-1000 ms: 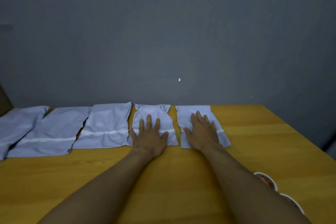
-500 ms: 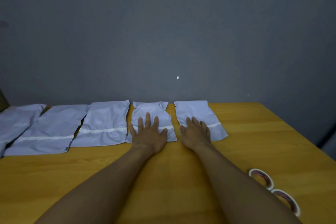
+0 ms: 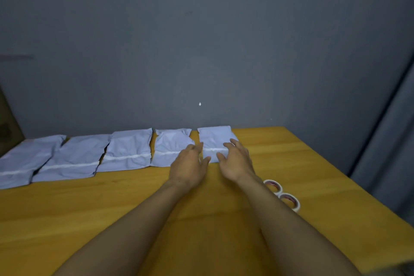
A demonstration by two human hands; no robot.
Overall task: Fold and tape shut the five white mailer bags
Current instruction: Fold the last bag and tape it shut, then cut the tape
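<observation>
Past your fingers [image 3: 234,144] a bare grey wall [image 3: 201,40] rises behind the yellow wooden table [image 3: 224,208]; right of them stands a paler grey panel [image 3: 392,152]. Dim light.

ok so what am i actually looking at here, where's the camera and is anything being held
No machine here: a person works with bare hands, and the single camera sits on their head, looking forward and down. Five white mailer bags lie in a row on the yellow table, with two tape rolls at the right. The left hand and right hand are open, either side of the rightmost bag. Neither holds anything; whether they touch it is too blurred to tell.
</observation>
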